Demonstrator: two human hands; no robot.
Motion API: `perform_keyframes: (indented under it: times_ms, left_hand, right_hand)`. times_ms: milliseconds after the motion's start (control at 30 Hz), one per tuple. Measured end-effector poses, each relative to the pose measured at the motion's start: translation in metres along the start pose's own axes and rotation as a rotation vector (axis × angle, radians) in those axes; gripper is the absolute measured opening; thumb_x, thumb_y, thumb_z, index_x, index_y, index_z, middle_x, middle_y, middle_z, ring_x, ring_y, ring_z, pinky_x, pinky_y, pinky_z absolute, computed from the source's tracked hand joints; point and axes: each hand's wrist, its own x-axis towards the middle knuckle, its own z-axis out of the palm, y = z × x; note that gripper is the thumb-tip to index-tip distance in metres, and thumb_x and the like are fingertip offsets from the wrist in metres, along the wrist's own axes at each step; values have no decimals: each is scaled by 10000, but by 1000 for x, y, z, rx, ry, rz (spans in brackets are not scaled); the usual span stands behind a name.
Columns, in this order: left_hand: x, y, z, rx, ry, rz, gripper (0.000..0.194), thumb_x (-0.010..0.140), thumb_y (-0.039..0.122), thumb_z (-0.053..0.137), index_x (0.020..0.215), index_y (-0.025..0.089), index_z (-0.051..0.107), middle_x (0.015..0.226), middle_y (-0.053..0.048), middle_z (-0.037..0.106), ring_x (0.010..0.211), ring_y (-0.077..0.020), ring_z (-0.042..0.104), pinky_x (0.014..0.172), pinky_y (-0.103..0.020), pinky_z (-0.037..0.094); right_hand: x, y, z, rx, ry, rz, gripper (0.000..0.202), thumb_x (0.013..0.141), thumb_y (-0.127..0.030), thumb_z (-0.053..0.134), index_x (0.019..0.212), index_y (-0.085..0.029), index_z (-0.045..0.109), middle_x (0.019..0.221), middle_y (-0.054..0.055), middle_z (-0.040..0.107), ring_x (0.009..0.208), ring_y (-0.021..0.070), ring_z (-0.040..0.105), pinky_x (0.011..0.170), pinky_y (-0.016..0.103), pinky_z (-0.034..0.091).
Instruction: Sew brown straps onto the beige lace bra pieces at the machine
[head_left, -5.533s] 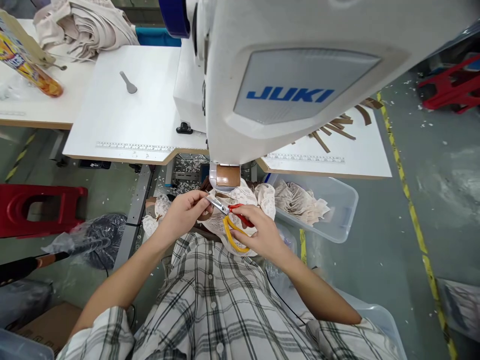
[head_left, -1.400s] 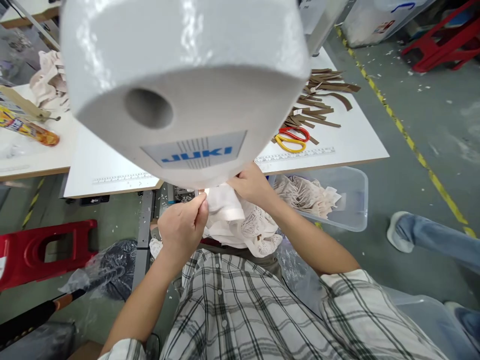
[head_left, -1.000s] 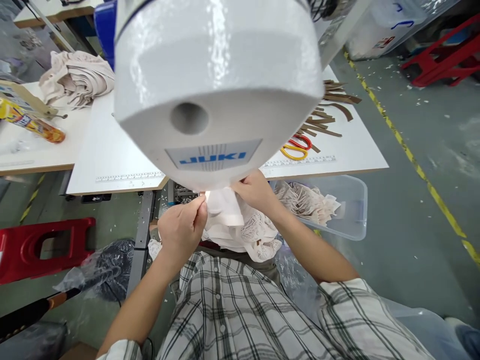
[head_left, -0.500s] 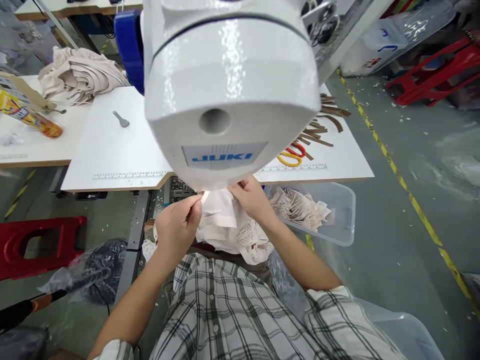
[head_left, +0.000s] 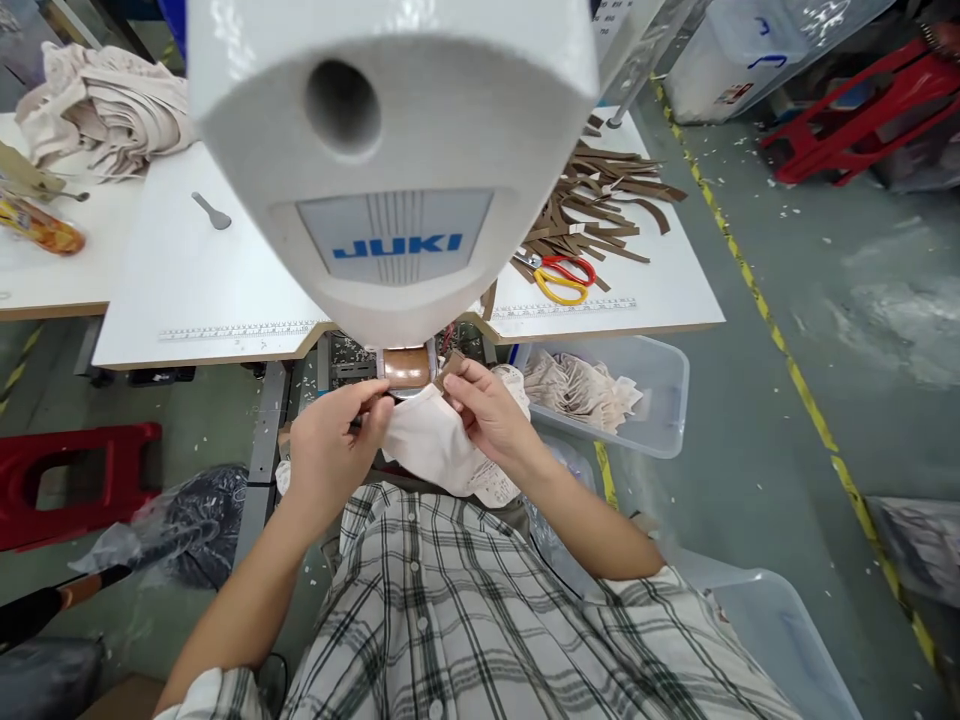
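A white JUKI sewing machine looms over both hands and hides part of the work area. Under its head shows a small brownish, shiny plate. A cream cloth piece with lace hangs in front of this plate, toward my lap. My left hand is closed, thumb and forefinger pinched at the cloth's left edge beside the plate. Between the fingertips of my right hand is a short brown strip, held at the cloth's upper right edge; the other fingers curl against the cloth.
Brown strips lie on the white table at right, with red-and-yellow-handled scissors. Below is a clear bin of cream pieces. Left are a grey spoon-shaped tool, folded cream cloth and a red stool.
The head view has shifted, bringing the machine closer. My right hand now pinches a brown strip that was not visible before. The cloth sits lower, and the plate beneath the machine head shows.
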Motion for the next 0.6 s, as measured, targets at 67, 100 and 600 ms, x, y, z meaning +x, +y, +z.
perform_keyframes:
  times_ms: [67, 100, 600]
  left_hand:
    - [-2, 3, 0, 32, -55, 150, 406, 900, 446, 615, 1218, 194, 617, 1022, -64, 736, 939, -211, 672, 829, -317, 506]
    - [-3, 4, 1, 58, -92, 241, 482, 876, 488, 635, 1241, 176, 589, 1021, -80, 722, 945, -228, 656, 849, -351, 498]
    - [-19, -4, 17, 90, 152, 605, 143, 878, 158, 582, 756, 232, 594, 640, -3, 560, 714, -165, 531, 762, -323, 500]
  right_hand:
    - [-11, 5, -3, -147, -21, -200, 256, 847, -453, 695, 859, -221, 587, 705, -36, 569, 607, 105, 526, 557, 228, 443]
    - [-17, 7, -5, -251, -43, -335, 203, 871, -417, 679, 881, -226, 612, 752, -22, 604, 665, 119, 573, 612, 251, 488]
    - [-47, 12, -12, -972, -165, -1488, 166, 759, -165, 786, 807, -291, 689, 867, -47, 707, 869, 129, 661, 803, 281, 611]
